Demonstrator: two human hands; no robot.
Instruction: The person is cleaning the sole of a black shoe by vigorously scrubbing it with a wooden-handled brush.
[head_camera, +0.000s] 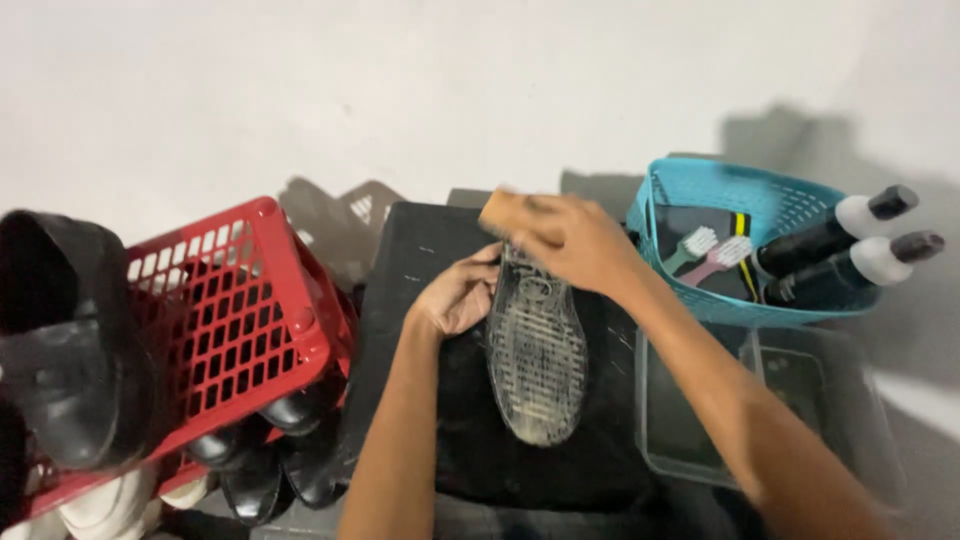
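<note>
A shoe (537, 355) lies sole-up on a black cloth (420, 270), its pale translucent sole ridged and dirty. My left hand (458, 296) grips the shoe's left side near its far end and steadies it. My right hand (572, 238) is closed on a tan wooden brush (508, 212) pressed against the far end of the sole. The brush is blurred by motion.
A red plastic basket (240, 300) at the left holds black shoes (70, 340), with more black and white shoes below it. A teal basket (740, 200) at the right holds two toothbrushes (712, 253) and two dark bottles (850, 240). A clear plastic box (690, 420) sits below it.
</note>
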